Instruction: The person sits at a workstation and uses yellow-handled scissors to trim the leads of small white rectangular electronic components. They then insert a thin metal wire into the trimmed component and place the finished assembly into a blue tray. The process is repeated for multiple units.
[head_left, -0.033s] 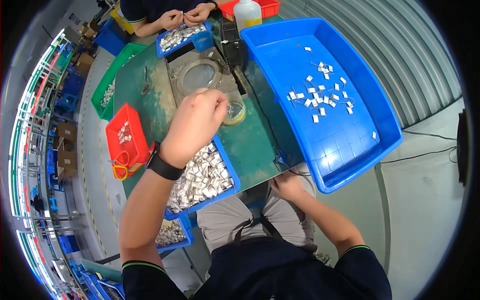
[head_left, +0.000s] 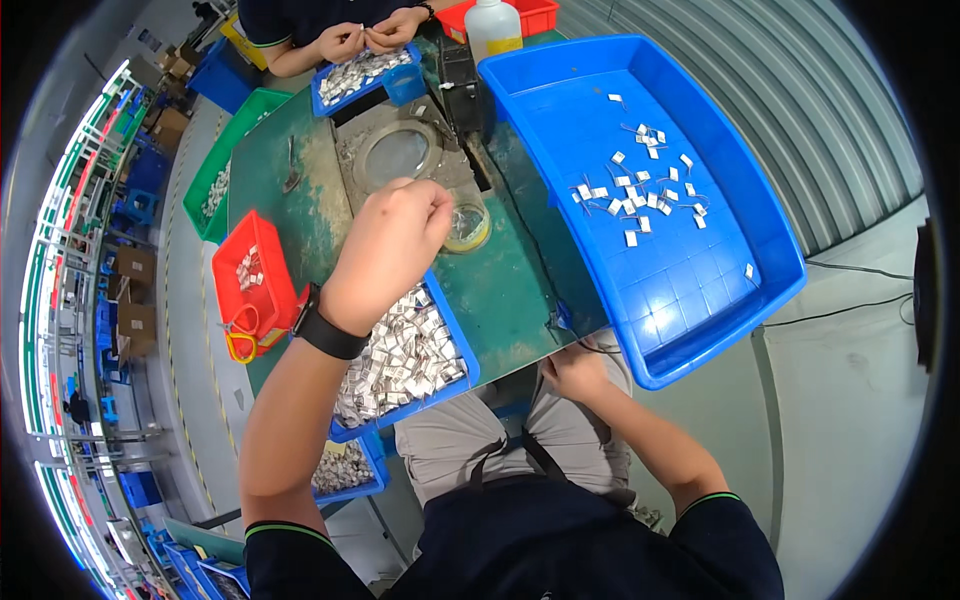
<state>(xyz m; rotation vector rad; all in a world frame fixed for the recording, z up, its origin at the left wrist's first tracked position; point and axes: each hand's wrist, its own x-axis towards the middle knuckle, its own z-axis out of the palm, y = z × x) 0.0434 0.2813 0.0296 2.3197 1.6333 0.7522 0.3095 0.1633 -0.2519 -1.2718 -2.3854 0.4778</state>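
My left hand (head_left: 398,228), with a black band at its wrist, hovers above the green table with its fingers curled together. Whatever the fingertips pinch, if anything, is hidden. Just right of those fingers stands a small round container (head_left: 467,228) with a yellowish rim. Beneath my left wrist is a blue bin (head_left: 472,372) heaped with small white parts (head_left: 408,345). My right hand (head_left: 577,372) rests low by the table's near edge, over my thigh; its fingertips are hidden, and a dark cable runs close by.
A large blue tray (head_left: 640,362) on the right holds scattered white parts with wire leads (head_left: 640,190). On the left sits a red bin (head_left: 262,300) with yellow-handled scissors (head_left: 241,345). A round plate (head_left: 398,155) lies ahead. Across the table, a person's hands (head_left: 365,38) work above another blue bin.
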